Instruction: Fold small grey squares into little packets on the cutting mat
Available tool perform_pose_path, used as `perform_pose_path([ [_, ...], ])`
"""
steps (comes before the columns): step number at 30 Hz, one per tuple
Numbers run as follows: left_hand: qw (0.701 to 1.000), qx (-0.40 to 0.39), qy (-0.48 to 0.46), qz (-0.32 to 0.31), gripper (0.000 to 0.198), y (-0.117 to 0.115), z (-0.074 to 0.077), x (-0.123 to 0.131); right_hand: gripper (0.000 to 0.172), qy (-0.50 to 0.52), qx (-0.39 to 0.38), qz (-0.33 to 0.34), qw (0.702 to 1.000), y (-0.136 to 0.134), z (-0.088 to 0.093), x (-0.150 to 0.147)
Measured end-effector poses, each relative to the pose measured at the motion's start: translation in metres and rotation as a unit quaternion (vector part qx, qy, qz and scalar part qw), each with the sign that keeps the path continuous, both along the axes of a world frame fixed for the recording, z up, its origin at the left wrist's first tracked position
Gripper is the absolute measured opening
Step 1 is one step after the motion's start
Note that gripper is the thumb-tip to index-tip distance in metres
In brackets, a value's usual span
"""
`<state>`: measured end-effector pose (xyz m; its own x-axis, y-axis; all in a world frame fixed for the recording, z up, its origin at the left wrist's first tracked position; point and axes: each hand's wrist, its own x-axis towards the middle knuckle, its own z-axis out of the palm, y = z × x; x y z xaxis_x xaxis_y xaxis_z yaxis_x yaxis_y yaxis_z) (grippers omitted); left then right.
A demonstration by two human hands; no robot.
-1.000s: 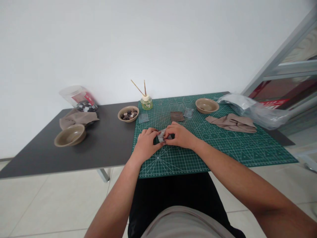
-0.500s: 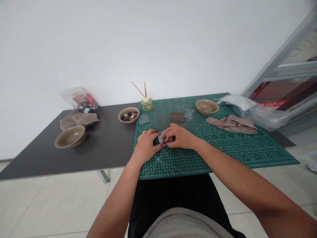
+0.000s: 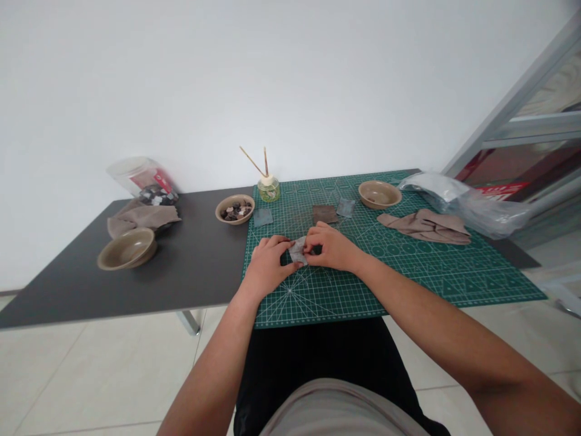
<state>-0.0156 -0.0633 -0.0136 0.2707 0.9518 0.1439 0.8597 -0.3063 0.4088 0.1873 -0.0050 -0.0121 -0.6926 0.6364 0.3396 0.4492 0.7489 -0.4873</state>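
A small grey patch of cloth-like material [image 3: 297, 251] lies on the green cutting mat [image 3: 385, 281] between my hands. My left hand [image 3: 267, 263] holds its left side, with the thumb at the lower edge and the index finger at the upper one. The fingers of my right hand [image 3: 333, 247] are pinched together over its right part and partly cover it. Something dark shows under the right palm, too small to name. Just beyond my hands lie a brown square [image 3: 325, 214] and two clear bluish squares, one on the right [image 3: 346, 208] and one on the left [image 3: 262, 217].
A bowl of dark and pale pieces [image 3: 235, 210] stands by a reed diffuser [image 3: 269, 189]. Another bowl [image 3: 380, 195], a brown cloth [image 3: 426, 227] and a plastic bag [image 3: 467, 203] are on the right. Far left are a tilted bowl [image 3: 127, 251], a cloth [image 3: 140, 219] and a plastic jar [image 3: 143, 175].
My right fingers have shifted slightly right and up, so more of the grey patch shows. My left hand stays nearly where it was.
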Motion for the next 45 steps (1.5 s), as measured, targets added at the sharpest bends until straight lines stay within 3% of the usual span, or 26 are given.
perform_pose_path([
  [6,1.0,0.001,-0.003,-0.003,0.044,-0.001,0.001,0.0,0.005,-0.003,-0.03,0.073,0.997,0.003,0.0,-0.002],
  [13,1.0,0.003,-0.001,-0.002,0.043,-0.001,0.001,0.0,0.011,-0.009,0.024,-0.016,1.0,0.002,-0.002,-0.005],
  [20,1.0,0.001,-0.004,-0.004,0.041,-0.001,0.002,0.0,0.007,-0.011,-0.009,0.086,0.996,0.001,0.002,-0.004],
  [27,1.0,-0.003,0.002,0.001,0.044,-0.001,0.003,0.001,0.012,-0.014,0.035,-0.019,0.999,0.001,-0.003,-0.009],
  [34,1.0,-0.007,0.002,-0.003,0.042,-0.001,0.003,0.0,0.006,-0.008,0.001,0.064,0.998,-0.001,0.002,-0.006],
  [41,1.0,-0.001,0.0,0.001,0.044,-0.001,0.002,0.0,0.01,-0.01,0.036,-0.025,0.999,0.001,-0.004,-0.009],
  [45,1.0,-0.006,0.005,0.002,0.045,0.0,0.002,0.0,0.014,-0.005,0.016,0.035,0.999,-0.002,0.001,-0.005],
])
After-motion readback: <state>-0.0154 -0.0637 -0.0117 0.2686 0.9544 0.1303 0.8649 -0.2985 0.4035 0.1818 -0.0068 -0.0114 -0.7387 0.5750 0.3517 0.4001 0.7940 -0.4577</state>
